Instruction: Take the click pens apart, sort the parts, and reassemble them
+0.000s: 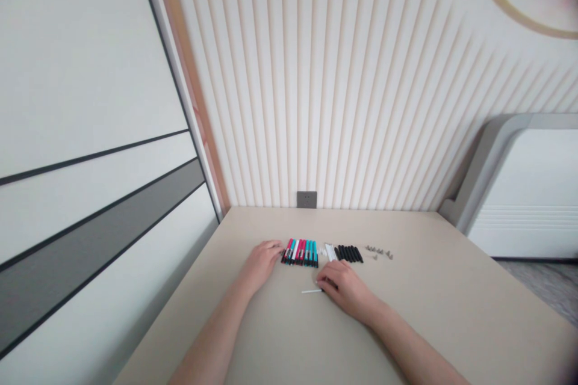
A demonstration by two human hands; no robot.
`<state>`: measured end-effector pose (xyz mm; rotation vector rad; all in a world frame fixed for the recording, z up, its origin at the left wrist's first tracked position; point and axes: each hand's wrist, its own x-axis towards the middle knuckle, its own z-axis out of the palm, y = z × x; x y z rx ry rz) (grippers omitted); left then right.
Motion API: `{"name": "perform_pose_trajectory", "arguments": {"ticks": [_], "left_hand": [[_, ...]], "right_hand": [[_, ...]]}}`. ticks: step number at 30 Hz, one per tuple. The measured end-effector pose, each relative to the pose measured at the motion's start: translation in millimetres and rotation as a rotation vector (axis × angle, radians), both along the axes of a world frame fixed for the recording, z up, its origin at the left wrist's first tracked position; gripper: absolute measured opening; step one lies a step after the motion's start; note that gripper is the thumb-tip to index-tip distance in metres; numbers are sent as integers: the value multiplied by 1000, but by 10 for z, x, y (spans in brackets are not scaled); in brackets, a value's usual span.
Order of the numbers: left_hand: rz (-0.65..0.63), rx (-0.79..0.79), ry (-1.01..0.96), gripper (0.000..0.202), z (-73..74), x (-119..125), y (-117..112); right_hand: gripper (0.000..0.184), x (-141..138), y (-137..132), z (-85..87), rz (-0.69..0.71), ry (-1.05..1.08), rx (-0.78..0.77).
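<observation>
My left hand (264,261) rests on the table at the left end of a row of pens (300,252). Its fingers are loosely stretched, with the tips by the outermost pen. The row mixes pink, turquoise and white barrels with black parts at the near ends. In front of the row, my right hand (344,287) is curled, thumb and fingers drawn together; what they hold is too small to make out. A thin white stick (310,292), like a pen refill, lies flat, its right end disappearing at the right thumb.
Right of the pens lie small clear pieces (321,251), thin white sticks (331,252), several black tubes (349,254) and scattered small metallic pieces (379,251). A dark socket (307,200) sits on the ribbed wall behind the beige table (280,337). A white cabinet stands left.
</observation>
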<state>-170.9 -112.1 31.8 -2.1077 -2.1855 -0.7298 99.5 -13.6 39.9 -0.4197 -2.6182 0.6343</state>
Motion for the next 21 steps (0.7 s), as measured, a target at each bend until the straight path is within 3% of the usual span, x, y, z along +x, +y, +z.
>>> {"name": "perform_pose_trajectory", "arguments": {"ticks": [3, 8, 16, 21], "left_hand": [[27, 21, -31, 34, -51, -25, 4], [-42, 15, -51, 36, -78, -39, 12], [-148, 93, 23, 30, 156, 125, -42], [-191, 44, 75, 25, 161, 162, -37]], "right_hand": [[16, -1, 0, 9, 2, 1, -2], [13, -10, 8, 2, 3, 8, 4], [20, 2, 26, 35, -40, 10, 6], [26, -3, 95, -4, -131, 62, 1]]}}
